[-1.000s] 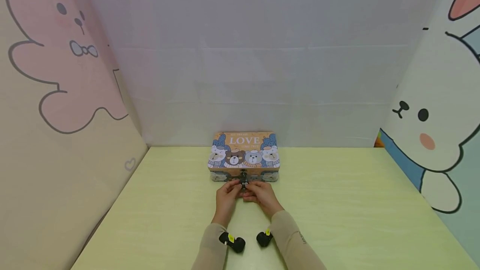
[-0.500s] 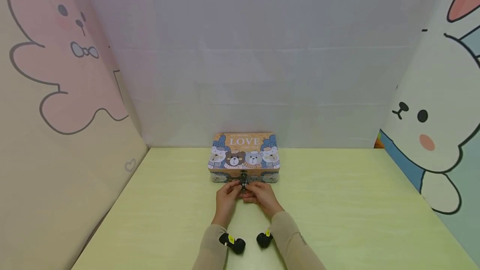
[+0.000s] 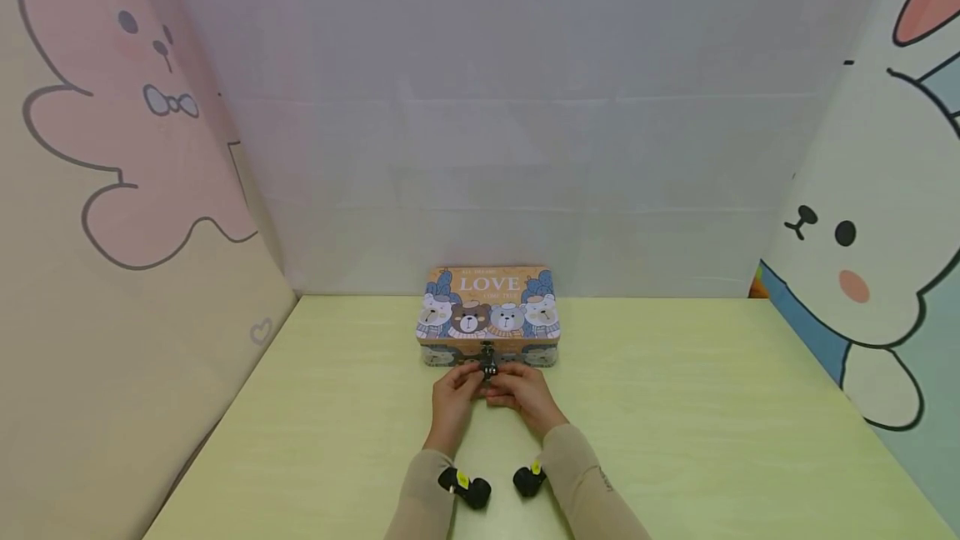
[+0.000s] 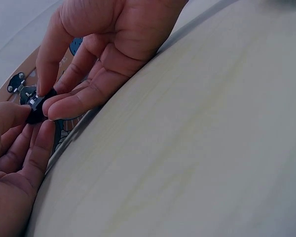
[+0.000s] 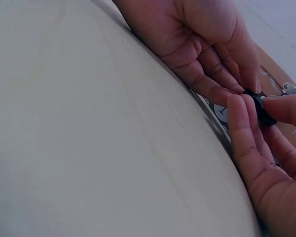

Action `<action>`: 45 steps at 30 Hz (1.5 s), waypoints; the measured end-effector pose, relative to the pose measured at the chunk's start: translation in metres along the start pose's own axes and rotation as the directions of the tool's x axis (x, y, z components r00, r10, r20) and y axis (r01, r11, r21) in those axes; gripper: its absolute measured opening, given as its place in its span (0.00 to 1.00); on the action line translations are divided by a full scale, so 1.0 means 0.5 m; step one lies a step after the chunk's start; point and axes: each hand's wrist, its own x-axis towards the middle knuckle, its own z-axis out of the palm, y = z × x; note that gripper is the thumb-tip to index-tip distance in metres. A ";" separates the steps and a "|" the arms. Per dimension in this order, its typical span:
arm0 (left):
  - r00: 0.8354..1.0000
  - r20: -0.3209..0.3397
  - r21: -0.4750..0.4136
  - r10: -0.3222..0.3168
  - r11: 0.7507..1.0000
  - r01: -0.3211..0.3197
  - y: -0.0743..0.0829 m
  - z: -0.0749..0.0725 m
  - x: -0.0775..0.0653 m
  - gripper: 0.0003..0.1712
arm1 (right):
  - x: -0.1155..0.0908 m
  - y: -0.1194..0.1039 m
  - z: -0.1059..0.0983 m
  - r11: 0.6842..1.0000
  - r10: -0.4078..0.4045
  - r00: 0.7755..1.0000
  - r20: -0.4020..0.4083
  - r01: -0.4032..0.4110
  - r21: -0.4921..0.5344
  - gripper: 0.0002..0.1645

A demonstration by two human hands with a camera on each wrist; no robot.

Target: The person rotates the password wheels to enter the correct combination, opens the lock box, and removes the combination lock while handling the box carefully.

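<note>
A lidded tin box (image 3: 487, 307) with cartoon bears and the word LOVE on top stands at the far middle of the table. From the metal latch (image 3: 487, 348) on its front hangs a small black combination padlock (image 3: 489, 371) with pale marks on its dials. My left hand (image 3: 452, 400) pinches the padlock from the left, thumb and fingertips at its body. From the other side my right hand (image 3: 527, 394) grips it too, thumb on top and fingers curled below. In the left wrist view the padlock (image 4: 35, 109) is partly hidden by the fingertips.
The pale yellow-green table (image 3: 675, 407) spreads out on both sides of the box. A white cloth backdrop (image 3: 487, 132) rises right behind the box. Cartoon-printed side panels (image 3: 135, 190) flank the table. Black wrist cameras (image 3: 467, 488) sit on both sleeves.
The padlock has tilted a little between the fingertips, and its pale dial marks show more plainly in the head view. Both hands stay in the same place at the box front.
</note>
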 end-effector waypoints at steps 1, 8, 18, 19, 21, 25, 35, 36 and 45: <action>1.000 -0.002 0.003 0.002 1.000 -0.002 -0.001 0.000 0.000 0.14 | 0.001 0.002 0.000 1.000 -0.002 1.000 -0.002 0.002 0.002 0.18; 1.000 0.016 -0.008 0.000 1.000 0.000 0.052 0.005 -0.029 0.14 | 0.001 0.006 -0.001 1.000 -0.011 1.000 -0.011 0.011 0.000 0.17; 1.000 0.009 0.004 -0.005 1.000 0.005 0.064 0.005 -0.034 0.14 | 0.004 0.003 0.000 1.000 0.004 1.000 -0.018 -0.005 -0.018 0.17; 1.000 0.007 0.005 -0.005 1.000 0.005 0.064 0.005 -0.033 0.14 | 0.004 0.004 -0.001 1.000 -0.002 1.000 -0.014 0.001 -0.020 0.16; 1.000 0.007 0.006 -0.005 1.000 0.005 0.063 0.005 -0.033 0.14 | 0.005 0.007 -0.002 1.000 -0.006 1.000 -0.011 0.006 -0.023 0.16; 1.000 0.006 0.004 -0.006 1.000 0.006 0.062 0.005 -0.033 0.13 | 0.001 0.010 -0.005 0.999 -0.040 0.999 0.014 0.040 -0.015 0.15; 1.000 0.018 0.003 -0.003 1.000 0.003 0.065 0.006 -0.034 0.14 | 0.007 0.007 -0.004 1.000 -0.009 1.000 -0.022 0.008 -0.013 0.12; 1.000 0.020 0.000 -0.005 1.000 0.005 0.066 0.006 -0.034 0.14 | 0.008 0.008 -0.003 1.000 -0.002 1.000 -0.028 0.002 -0.013 0.12; 1.000 0.017 0.006 -0.007 1.000 0.007 0.066 0.005 -0.034 0.14 | 0.004 0.001 0.001 1.000 0.010 0.999 -0.033 -0.010 0.001 0.11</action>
